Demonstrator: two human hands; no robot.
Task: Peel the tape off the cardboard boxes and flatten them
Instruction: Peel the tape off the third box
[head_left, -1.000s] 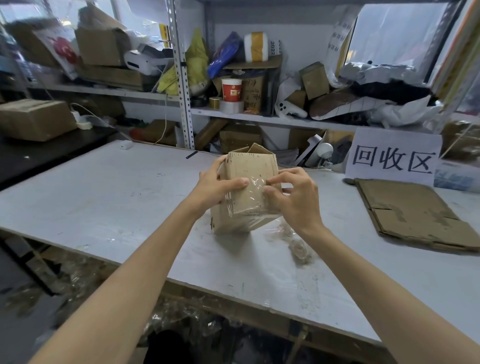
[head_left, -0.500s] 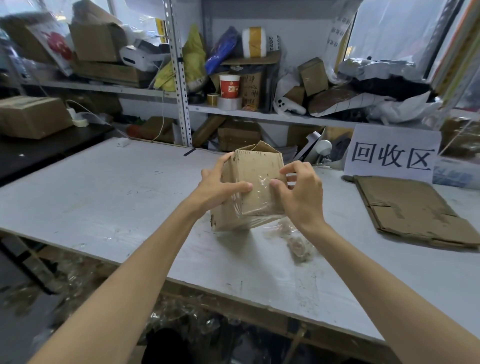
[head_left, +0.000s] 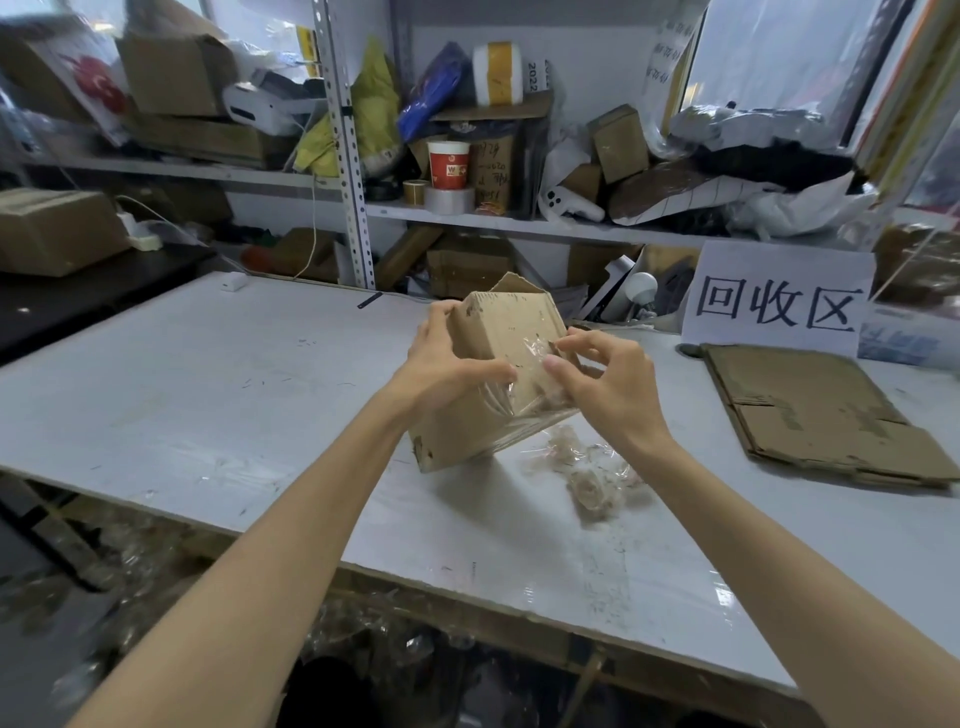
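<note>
Tabletop (head_left: 208, 389) holds flattened cardboard (head_left: 821, 415), crumpled tape (head_left: 587, 473) beside box (head_left: 498, 353).

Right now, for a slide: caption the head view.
Left hand steadies small brown cardboard box; right hand pinches clear tape.

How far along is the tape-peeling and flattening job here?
Done: one flattened cardboard box lies right, a wad of peeled tape on the table. In hand: left hand holds the small box, right hand picks at its clear tape. Left: finish peeling, flatten it.
</note>
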